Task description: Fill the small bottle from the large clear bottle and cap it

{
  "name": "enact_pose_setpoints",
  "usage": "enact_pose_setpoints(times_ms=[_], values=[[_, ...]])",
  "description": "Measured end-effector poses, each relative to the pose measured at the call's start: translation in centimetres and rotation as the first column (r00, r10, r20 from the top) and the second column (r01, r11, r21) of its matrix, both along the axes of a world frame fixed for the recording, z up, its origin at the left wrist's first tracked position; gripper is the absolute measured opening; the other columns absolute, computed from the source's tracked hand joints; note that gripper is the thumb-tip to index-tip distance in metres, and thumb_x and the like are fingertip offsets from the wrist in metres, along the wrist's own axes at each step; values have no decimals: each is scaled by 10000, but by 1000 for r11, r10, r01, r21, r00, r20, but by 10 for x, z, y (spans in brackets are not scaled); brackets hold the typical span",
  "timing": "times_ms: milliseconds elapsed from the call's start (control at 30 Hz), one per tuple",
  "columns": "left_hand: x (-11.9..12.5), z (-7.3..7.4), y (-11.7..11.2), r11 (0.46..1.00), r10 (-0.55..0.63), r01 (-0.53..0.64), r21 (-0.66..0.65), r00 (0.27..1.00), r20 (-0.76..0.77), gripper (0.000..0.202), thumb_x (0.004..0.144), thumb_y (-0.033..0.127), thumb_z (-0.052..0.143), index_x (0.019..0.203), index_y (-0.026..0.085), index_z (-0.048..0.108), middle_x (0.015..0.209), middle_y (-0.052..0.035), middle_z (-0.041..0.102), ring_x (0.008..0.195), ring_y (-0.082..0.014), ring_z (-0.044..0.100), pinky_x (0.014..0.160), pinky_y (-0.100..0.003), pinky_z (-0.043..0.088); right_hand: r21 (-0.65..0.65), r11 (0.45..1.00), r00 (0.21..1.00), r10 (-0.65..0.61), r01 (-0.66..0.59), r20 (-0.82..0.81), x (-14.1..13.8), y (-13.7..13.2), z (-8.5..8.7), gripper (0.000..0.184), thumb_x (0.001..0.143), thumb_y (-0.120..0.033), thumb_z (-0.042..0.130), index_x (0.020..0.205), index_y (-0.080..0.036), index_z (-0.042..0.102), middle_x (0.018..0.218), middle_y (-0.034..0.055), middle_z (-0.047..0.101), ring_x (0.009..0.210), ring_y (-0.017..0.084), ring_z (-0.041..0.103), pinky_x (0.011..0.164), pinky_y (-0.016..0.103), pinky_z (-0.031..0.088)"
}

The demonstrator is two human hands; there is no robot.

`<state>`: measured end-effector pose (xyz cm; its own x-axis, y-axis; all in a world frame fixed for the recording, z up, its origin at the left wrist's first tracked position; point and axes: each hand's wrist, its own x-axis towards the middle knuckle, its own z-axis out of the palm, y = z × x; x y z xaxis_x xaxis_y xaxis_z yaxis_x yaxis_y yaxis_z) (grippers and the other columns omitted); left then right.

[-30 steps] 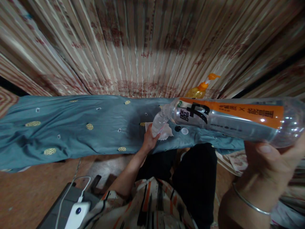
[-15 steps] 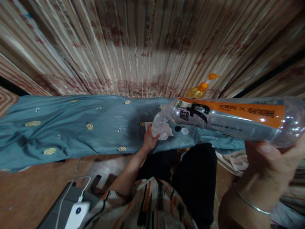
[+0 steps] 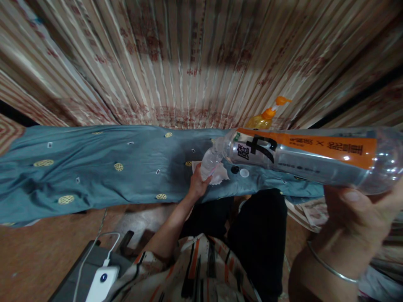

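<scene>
My right hand grips the base end of a large clear plastic bottle with an orange and grey label. The bottle lies nearly level, its neck pointing left. That neck meets the mouth of a smaller clear bottle, which tilts up toward it. Around the smaller bottle, the fingers of my left hand are closed. A white tissue lies under the smaller bottle. Beside the tissue are a black cap and a white cap. Whether liquid is passing between the bottles is hard to make out.
A teal cloth with pineapple prints covers the long surface before me. Behind the large bottle stands a yellow pump bottle. A striped curtain hangs along the back. At lower left, a white power bank has a cable plugged in.
</scene>
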<state>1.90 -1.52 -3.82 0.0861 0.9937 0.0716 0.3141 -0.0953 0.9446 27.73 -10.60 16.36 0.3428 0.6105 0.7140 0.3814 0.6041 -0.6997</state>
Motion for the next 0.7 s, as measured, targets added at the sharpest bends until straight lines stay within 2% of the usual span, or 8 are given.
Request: enact_pose_setpoints(times_ms=[233, 567, 700], values=[[0, -7, 1, 1000, 1, -1, 23, 1000, -3, 613, 751, 205, 737, 1303, 185, 469, 1266, -116, 647, 1180, -285, 626, 1030, -445, 496, -2, 1000, 999, -31, 31, 31, 2, 0, -2, 918, 411, -442, 894, 1279, -279, 642, 1274, 46, 606, 1256, 376, 534, 1129, 672, 273], [-1, -9, 1, 998, -7, 10, 61, 999, -51, 626, 762, 205, 730, 1321, 174, 449, 1286, -131, 638, 1209, -292, 619, 1042, -444, 493, 35, 999, 995, -28, 24, 100, 9, 4, -8, 917, 431, -533, 864, 1285, -300, 624, 1209, 41, 629, 1171, 370, 585, 1065, 684, 340], [-1, -9, 1, 999, -9, 12, 53, 998, -64, 618, 773, 220, 721, 1320, 166, 440, 1284, -137, 641, 1193, -289, 629, 1038, -439, 495, 29, 999, 995, -32, 29, 95, 11, 4, -9, 902, 440, -523, 853, 1284, -303, 626, 1214, 38, 631, 1155, 370, 585, 1060, 684, 341]])
